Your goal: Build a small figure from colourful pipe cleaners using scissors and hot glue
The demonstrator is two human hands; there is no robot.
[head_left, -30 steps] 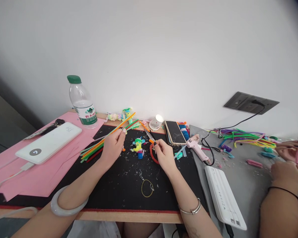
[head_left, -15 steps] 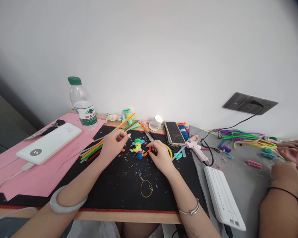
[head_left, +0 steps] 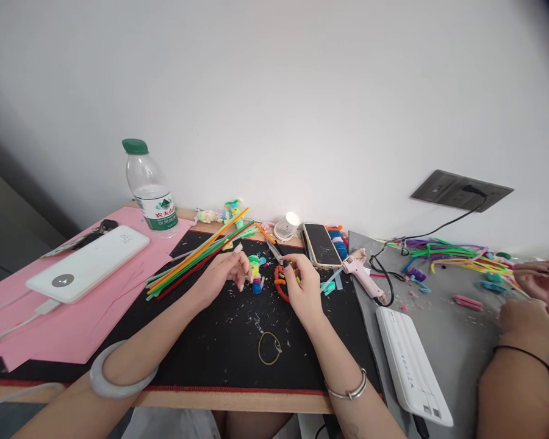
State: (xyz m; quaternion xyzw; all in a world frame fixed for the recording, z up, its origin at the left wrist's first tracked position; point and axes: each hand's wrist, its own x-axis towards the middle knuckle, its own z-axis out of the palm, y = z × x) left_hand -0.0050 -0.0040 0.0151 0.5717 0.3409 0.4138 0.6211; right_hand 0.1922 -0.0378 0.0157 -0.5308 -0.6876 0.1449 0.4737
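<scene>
While beside figure, left hand, right hand.

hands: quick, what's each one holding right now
left hand: fingers curled against the small colourful figure, grip cannot be told
right hand: closed, pinching the orange piece

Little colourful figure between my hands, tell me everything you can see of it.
The little figure is a fuzzy craft piece, seemingly twisted pipe cleaners: green and yellow at its far end, blue at its near end. It sits on the black mat among pale scraps; upright or flat is unclear. Fingertips of the left hand lie at its left side, apparently touching it. The right hand, just beyond its other side, holds an orange piece.
</scene>
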